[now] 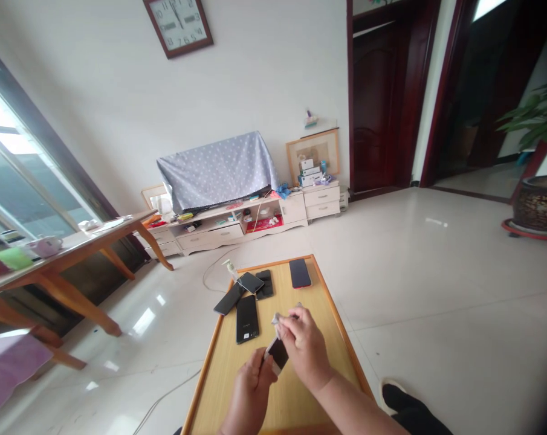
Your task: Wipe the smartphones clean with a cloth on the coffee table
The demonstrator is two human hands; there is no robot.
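The left hand [250,393] is clamping a phone [277,354] on its near edge, holding it tilted up with the dark face showing and the long axis slanting toward the right hand [306,345]. The right hand is the nearer to the phone's upper end, its thumb and fingers pinched together on one small pale wipe [278,320] just above the phone. Whether the wipe is touching the phone, I cannot tell.

Both hands are working over a wooden board [214,386] with an orange edge. Five more phones are lying on it beyond them: a black phone [247,318] closest, two side by side [229,299] [265,284], one under a white cable [250,282], and one with a red edge [299,273] near the far rim. One small pump bottle [230,267] is standing at the far corner.

Farther off, a wooden table [60,266] is standing to the left, and a low cream cabinet [237,232] is sitting under a cloth-covered television [216,172] against the far wall.
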